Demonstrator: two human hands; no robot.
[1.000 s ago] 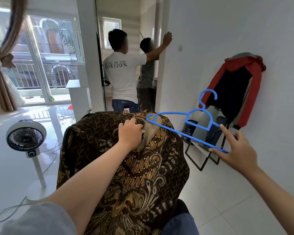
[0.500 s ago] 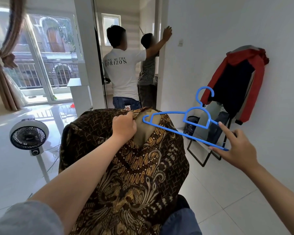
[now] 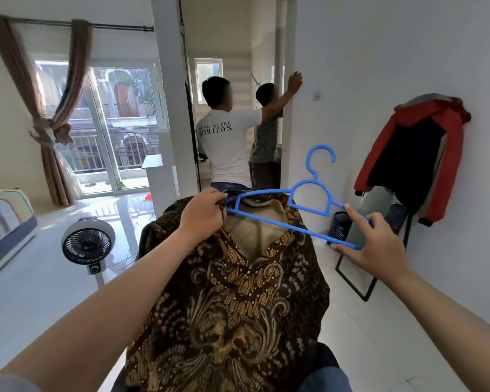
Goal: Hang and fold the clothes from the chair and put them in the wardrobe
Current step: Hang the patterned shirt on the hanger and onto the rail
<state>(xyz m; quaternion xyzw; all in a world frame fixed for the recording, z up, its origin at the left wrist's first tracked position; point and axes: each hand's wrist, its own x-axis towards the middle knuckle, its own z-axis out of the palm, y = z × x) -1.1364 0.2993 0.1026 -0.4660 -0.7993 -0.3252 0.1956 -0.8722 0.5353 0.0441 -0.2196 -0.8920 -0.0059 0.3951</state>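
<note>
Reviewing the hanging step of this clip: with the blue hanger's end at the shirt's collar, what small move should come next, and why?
Probably slide the blue hanger further left into the batik shirt. The left hand grips the collar open, the hanger's left tip sits at that opening, and the right hand holds its right end, still outside the shirt.

Around you: a bright, white-tiled room.
To your left a fan (image 3: pixel 87 246) stands on the floor near a mattress (image 3: pixel 3 222), with a tied curtain (image 3: pixel 53 131) by the glass door (image 3: pixel 119 128). Ahead, two people (image 3: pixel 232 145) stand in the doorway. To your right, a mirror (image 3: pixel 365 239) leans on the wall.
</note>
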